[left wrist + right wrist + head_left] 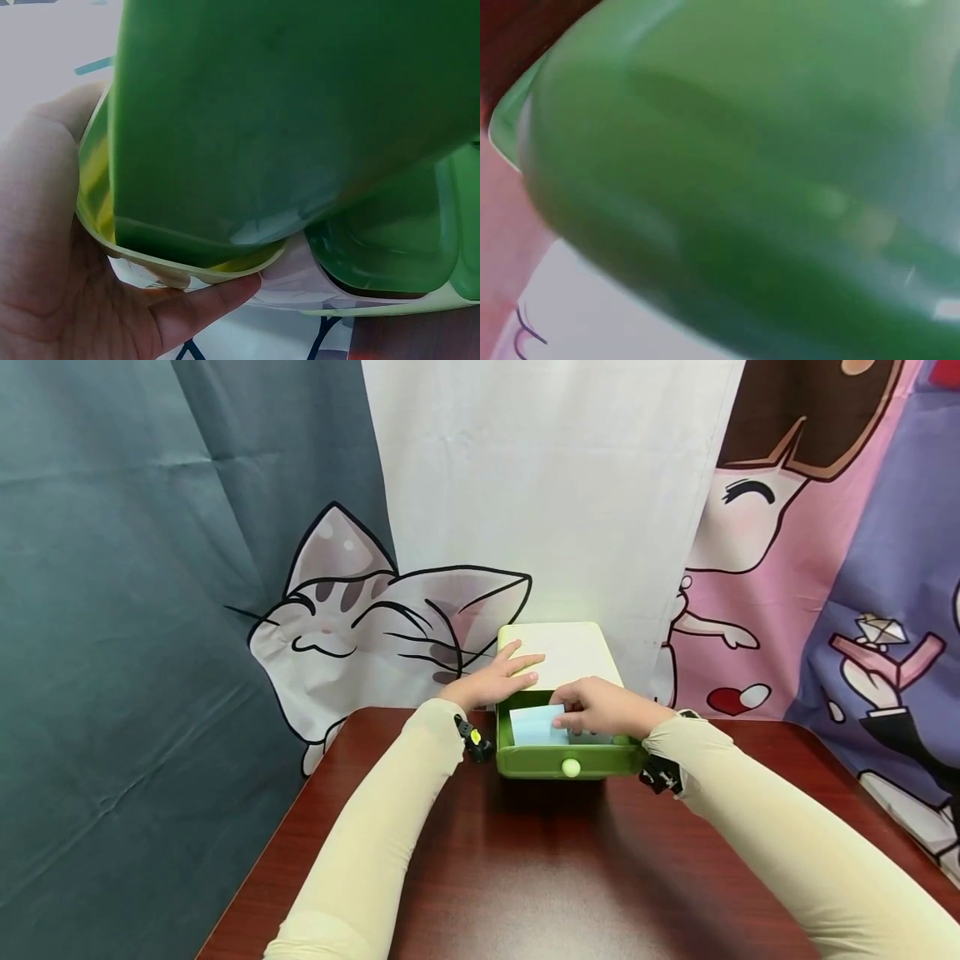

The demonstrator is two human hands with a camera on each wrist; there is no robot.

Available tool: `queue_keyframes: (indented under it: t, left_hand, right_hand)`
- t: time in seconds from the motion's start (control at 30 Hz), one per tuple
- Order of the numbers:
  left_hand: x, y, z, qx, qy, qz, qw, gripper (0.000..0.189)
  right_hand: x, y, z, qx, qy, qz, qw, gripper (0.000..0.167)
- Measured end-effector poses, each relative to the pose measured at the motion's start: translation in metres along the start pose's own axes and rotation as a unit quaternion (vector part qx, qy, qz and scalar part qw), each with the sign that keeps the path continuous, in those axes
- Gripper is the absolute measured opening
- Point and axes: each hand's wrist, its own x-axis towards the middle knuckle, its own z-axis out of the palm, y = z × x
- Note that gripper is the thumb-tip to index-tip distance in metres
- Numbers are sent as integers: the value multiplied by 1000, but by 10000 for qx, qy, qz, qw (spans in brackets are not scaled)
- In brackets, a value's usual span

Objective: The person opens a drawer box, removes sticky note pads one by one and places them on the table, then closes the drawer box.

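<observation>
A small drawer unit with a pale cream top [566, 652] stands on the table, and its green upper drawer [532, 764] is pulled out toward me. My left hand [495, 679] rests on the unit's top left edge, fingers spread. In the left wrist view, that hand [82, 285] lies against the rim of the drawer opening [176, 274]. My right hand [600, 706] reaches into the drawer, pinching a light-blue, paper-like sheet [536, 727] at its right edge. The green drawer [705, 150] fills most of the right wrist view, where the right hand is hidden.
Another green drawer [390, 232] sits beside the pulled-out one in the left wrist view. A pale green round knob [571, 768] sticks out of the drawer front. The dark red-brown table [525, 877] meets a cartoon-printed curtain [555, 485] behind the unit.
</observation>
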Motion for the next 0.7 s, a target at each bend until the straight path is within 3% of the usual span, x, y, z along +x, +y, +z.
queue_keyframes:
  t: [0.2,0.43,0.7]
  left_hand:
    - [2,-4,2,-17,104,30,9999,55]
    - [2,-4,4,-83,107,77,9999,54]
    - [2,-2,3,-111,93,14,9999,55]
  right_hand:
    - [-12,3,-12,1178,617,548,9896,13]
    - [-29,14,-33,1595,1554,706,9723,22]
    - [-48,36,-47,2098,2781,866,9333,34]
